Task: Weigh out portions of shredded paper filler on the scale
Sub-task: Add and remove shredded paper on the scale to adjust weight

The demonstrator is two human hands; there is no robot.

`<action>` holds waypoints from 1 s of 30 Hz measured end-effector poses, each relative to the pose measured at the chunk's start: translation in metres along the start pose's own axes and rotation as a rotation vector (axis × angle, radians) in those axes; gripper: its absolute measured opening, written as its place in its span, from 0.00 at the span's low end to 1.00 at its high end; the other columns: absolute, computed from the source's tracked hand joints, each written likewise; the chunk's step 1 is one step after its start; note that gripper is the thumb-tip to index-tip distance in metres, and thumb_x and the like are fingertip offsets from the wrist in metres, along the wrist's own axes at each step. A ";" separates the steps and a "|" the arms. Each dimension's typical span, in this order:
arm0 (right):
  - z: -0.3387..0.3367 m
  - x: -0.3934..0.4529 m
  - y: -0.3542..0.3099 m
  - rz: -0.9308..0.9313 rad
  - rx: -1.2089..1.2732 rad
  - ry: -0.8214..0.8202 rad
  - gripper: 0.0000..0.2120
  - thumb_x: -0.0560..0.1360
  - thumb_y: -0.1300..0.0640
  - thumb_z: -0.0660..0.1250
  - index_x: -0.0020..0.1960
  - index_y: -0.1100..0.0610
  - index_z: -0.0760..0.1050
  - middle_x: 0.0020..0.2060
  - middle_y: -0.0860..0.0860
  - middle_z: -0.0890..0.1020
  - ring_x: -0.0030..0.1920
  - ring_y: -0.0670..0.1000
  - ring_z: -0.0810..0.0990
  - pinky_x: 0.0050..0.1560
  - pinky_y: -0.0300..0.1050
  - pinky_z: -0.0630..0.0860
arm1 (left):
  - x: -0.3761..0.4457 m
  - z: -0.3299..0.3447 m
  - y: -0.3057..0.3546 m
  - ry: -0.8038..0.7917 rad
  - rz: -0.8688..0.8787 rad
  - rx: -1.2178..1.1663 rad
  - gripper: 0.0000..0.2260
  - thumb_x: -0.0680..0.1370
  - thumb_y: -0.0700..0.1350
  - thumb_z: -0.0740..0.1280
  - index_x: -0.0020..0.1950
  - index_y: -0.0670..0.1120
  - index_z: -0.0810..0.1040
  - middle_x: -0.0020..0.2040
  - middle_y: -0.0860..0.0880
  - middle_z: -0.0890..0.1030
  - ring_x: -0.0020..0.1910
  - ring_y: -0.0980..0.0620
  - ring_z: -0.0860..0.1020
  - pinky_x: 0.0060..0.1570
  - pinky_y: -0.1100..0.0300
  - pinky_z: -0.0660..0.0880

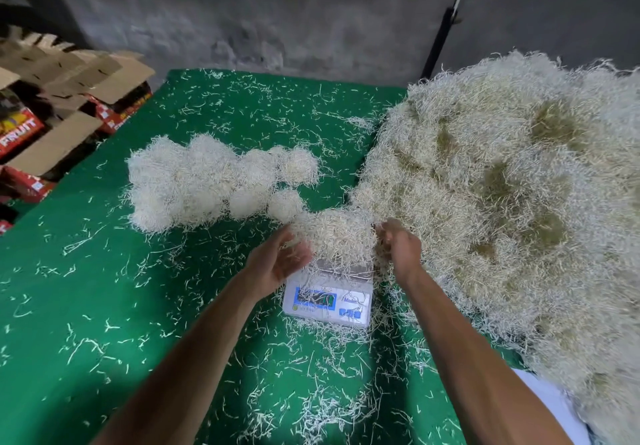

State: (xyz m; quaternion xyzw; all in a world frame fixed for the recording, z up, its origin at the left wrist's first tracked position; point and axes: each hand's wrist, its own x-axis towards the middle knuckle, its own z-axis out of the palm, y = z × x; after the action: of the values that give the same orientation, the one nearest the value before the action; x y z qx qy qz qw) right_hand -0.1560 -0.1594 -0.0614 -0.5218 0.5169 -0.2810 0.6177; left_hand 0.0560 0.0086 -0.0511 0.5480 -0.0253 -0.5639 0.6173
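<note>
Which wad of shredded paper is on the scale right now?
The wad between the left hand and right hand, atop the scale. The finished wads lie behind on the green cloth.

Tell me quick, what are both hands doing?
Left hand: open, cupping the clump of pale shredded paper on the white scale.
Right hand: pinching strands of that clump.

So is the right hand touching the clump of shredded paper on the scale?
Touching: the head view shows the right hand with fingers buried in the pale shredded-paper clump.
</note>
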 end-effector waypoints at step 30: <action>0.021 -0.025 0.001 -0.069 -0.175 0.091 0.20 0.83 0.40 0.60 0.54 0.58 0.76 0.39 0.49 0.81 0.35 0.46 0.80 0.41 0.46 0.80 | -0.007 0.003 -0.016 0.351 0.320 0.462 0.11 0.81 0.57 0.65 0.43 0.53 0.72 0.36 0.51 0.71 0.35 0.53 0.72 0.41 0.48 0.82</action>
State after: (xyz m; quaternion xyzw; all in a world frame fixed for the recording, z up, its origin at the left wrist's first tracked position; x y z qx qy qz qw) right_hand -0.1443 -0.1299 -0.0551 -0.5780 0.5488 -0.2792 0.5354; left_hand 0.0407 0.0155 -0.0575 0.7514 -0.1313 -0.3362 0.5524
